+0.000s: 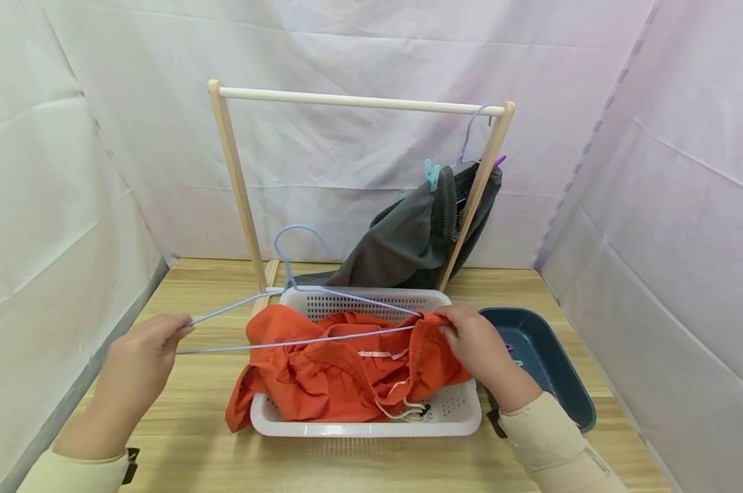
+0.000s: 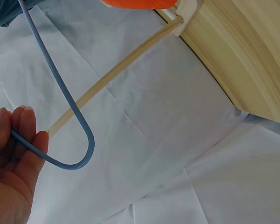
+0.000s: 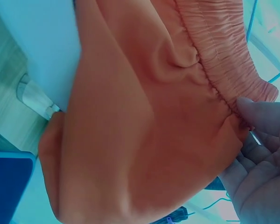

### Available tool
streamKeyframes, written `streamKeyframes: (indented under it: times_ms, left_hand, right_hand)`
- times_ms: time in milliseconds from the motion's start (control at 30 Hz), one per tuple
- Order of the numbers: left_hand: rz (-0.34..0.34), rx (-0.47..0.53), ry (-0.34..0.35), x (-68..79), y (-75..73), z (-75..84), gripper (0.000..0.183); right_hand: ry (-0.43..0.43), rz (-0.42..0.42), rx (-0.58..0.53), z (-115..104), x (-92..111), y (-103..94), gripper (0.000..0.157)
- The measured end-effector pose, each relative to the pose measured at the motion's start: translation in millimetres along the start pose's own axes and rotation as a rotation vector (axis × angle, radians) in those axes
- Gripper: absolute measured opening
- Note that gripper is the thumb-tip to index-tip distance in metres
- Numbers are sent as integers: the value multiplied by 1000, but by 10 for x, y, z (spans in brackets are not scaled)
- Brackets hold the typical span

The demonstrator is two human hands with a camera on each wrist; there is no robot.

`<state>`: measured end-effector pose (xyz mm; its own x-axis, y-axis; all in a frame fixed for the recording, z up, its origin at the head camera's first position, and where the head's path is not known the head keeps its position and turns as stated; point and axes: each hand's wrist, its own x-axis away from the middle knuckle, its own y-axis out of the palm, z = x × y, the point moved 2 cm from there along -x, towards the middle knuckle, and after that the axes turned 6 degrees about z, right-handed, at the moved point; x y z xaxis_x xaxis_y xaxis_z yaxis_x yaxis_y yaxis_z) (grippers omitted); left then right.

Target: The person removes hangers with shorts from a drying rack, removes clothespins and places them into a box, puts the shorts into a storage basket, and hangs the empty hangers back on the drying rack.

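Note:
My left hand pinches one end of a light blue wire hanger at the left. In the left wrist view, the fingers and thumb lie around the lower wire near the hanger's bent corner. Orange drawstring pants lie bunched in a white basket, with one leg draped over its left side. My right hand grips the gathered waistband between thumb and fingers. The hanger's right end reaches into that waistband and is hidden by the cloth. A white cord hangs at the front of the pants.
Behind the basket stands a wooden rack with a white rail. Grey pants hang at its right on another hanger, held with a light blue clothespin and a purple one. A dark blue tray holding small clips sits at the right.

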<state>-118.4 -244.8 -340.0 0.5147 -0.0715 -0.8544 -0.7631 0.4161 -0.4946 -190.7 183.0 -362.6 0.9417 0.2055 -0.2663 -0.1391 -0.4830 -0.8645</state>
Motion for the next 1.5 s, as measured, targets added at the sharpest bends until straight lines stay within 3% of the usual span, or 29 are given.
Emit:
streamKeyframes:
  times_ms: [167,400,667,733,867,1000,1267,1500]
  left_hand:
    - [20,-31,-26,10,-78,-49,68]
    - [-4,-44,-78,37,-201,-135,73]
    - [15,-5,-124,27,-213,-155,72]
    - [16,-6,-125,25,-206,-140,58]
    - [-13,-6,-151,30,-192,-112,11]
    - [-38,-15,-174,32,-175,-83,23]
    - [-23,-47,-119,19,-130,3,20]
    - [-48,-26,-144,22,-117,29,24]
  right_hand:
    - [8,11,-6,20,-28,40,27]
    - [5,1,32,18,-57,105,25]
    - [-85,-3,87,-98,-74,217,19]
    - [-103,-16,98,-141,-78,247,17]
    - [-128,-50,110,-221,-82,308,18]
    - [-182,-78,107,-289,-89,370,19]
    - [-305,-133,164,-410,-129,512,18]
    - [-383,-156,233,-506,-185,616,12]
